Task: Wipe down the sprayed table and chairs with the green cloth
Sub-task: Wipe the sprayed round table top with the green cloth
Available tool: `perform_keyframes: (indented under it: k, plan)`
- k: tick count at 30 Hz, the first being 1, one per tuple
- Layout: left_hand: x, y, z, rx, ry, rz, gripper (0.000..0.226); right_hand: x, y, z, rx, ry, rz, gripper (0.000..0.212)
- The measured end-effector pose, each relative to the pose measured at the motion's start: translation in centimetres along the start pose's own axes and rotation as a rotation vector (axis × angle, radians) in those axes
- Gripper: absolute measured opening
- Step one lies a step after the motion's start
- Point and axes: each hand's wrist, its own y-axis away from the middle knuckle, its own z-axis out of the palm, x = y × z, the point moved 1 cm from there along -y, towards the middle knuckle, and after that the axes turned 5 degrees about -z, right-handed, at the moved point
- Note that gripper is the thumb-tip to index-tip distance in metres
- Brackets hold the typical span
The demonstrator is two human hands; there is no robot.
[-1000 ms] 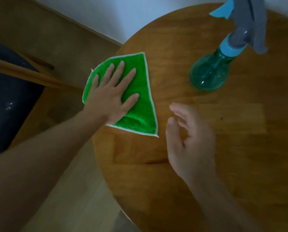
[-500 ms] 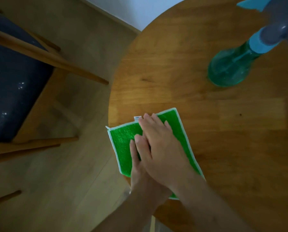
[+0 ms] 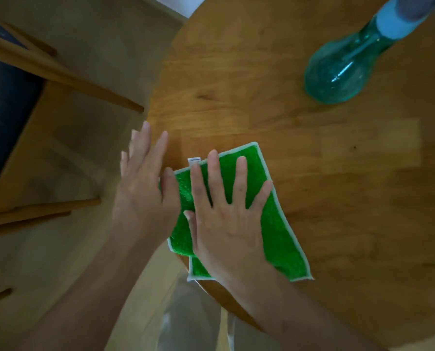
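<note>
The teal spray bottle (image 3: pixel 343 69) sits on the round wooden table (image 3: pixel 312 173) up at 1 o'clock; can't tell if there's liquid in it. The green cloth (image 3: pixel 269 219), fuzzy with white trim, lies at the table's 8 o'clock edge, long axis running 11 to 5. Right hand (image 3: pixel 226 224) presses it flat, fingers spread. Left hand (image 3: pixel 143 196) is flat too, thumb touching the cloth's edge.
</note>
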Motion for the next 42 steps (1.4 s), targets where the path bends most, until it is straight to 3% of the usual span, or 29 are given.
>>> perform_keyframes:
  k: [4,9,14,18,21,23,27,30,32,39,42]
  plan:
    - [4.4,-1.2,1.9,-0.096,0.07,0.013,0.05,0.0,2.4,0.8,-0.002,0.013,0.056,0.07]
    - [8.7,0.0,4.0,-0.206,0.159,0.099,0.049,1.5,2.7,1.7,0.017,-0.053,0.039,0.082]
    - [9.4,-0.7,4.5,-0.194,0.068,0.15,0.051,9.6,4.5,-0.2,0.196,-0.027,0.281,0.062]
    - [10.0,-1.0,5.2,-0.257,0.034,0.17,0.052,18.1,4.7,-2.4,0.242,-0.067,0.603,0.064]
    - [11.8,-0.4,5.8,-0.297,0.049,0.203,0.053,17.3,3.8,-2.3,0.297,-0.105,0.786,0.066]
    - [13.2,0.0,6.2,-0.303,0.036,0.24,0.053,13.4,4.0,-1.2,0.278,-0.086,0.72,0.068]
    - [15.2,0.2,6.8,-0.341,0.021,0.306,0.054,4.9,9.5,2.4,0.127,-0.082,0.276,0.066]
    - [16.3,0.2,7.9,-0.381,-0.046,0.348,0.056,4.9,13.6,4.0,0.045,-0.052,0.095,0.062]
    - [16.6,0.2,8.6,-0.399,-0.08,0.367,0.057,7.7,15.0,3.7,0.058,-0.061,0.099,0.061]
    - [18.7,0.3,11.9,-0.373,-0.245,0.426,0.065,25.2,14.6,-1.1,0.241,-0.017,0.617,0.062]
    - [20.0,-0.8,13.3,-0.348,-0.282,0.461,0.068,29.0,12.5,-2.7,0.316,-0.048,0.775,0.063]
